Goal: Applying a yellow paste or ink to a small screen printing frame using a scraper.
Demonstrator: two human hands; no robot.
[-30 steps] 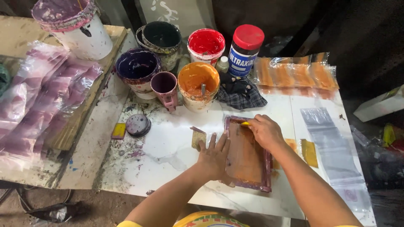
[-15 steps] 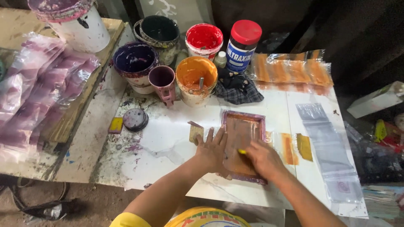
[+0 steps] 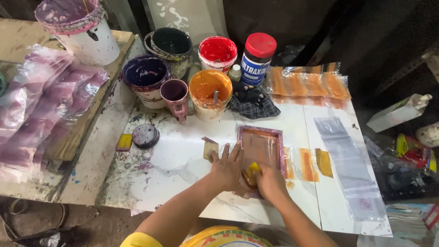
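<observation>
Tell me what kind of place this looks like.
Probably a small screen-printing workbench. Open tubs of ink, one orange and one red, stand on a stained table; the right hand holds a yellow squeegee on a framed screen, and printed plastic bags lie nearby.

both hands on a small printing frame (image 3: 261,147), paint pots behind
</observation>
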